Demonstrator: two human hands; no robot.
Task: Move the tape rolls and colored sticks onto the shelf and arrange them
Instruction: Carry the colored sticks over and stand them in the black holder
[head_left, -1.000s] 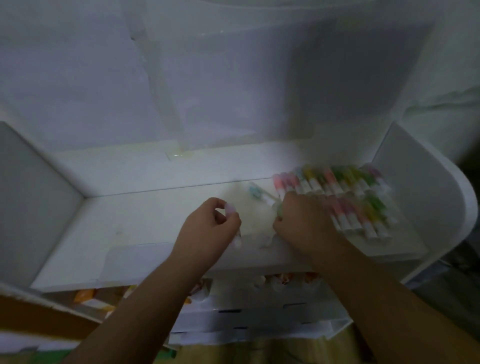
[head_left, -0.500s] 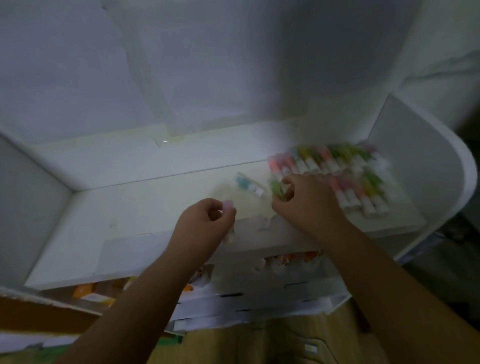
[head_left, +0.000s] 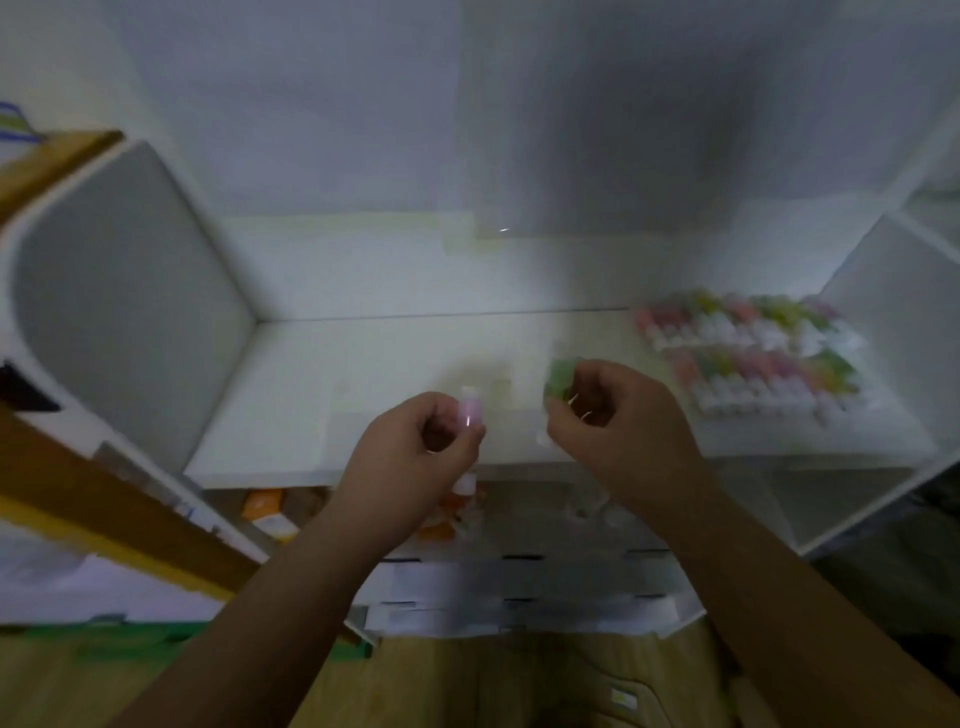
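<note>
Both hands hover over the front edge of a white shelf (head_left: 322, 395). My left hand (head_left: 415, 457) pinches a pink stick (head_left: 470, 413) with a white end between thumb and fingers. My right hand (head_left: 618, 415) holds a green stick (head_left: 560, 378), its fingers curled round it. Two rows of colored sticks (head_left: 748, 353) with white caps lie on the shelf's right part, to the right of my right hand. The picture is blurred, and no tape roll can be made out.
White side panels stand at the shelf's left (head_left: 119, 291) and right (head_left: 893, 312). Below the shelf are orange packets (head_left: 265, 506) and stacked white boxes (head_left: 519, 587). A wooden plank (head_left: 104, 514) runs at the left. The floor (head_left: 467, 686) is wood.
The view has swung left, so the shelf and stick rows sit further right. My right hand has lifted the green stick off the shelf. The blue stick is no longer seen.
</note>
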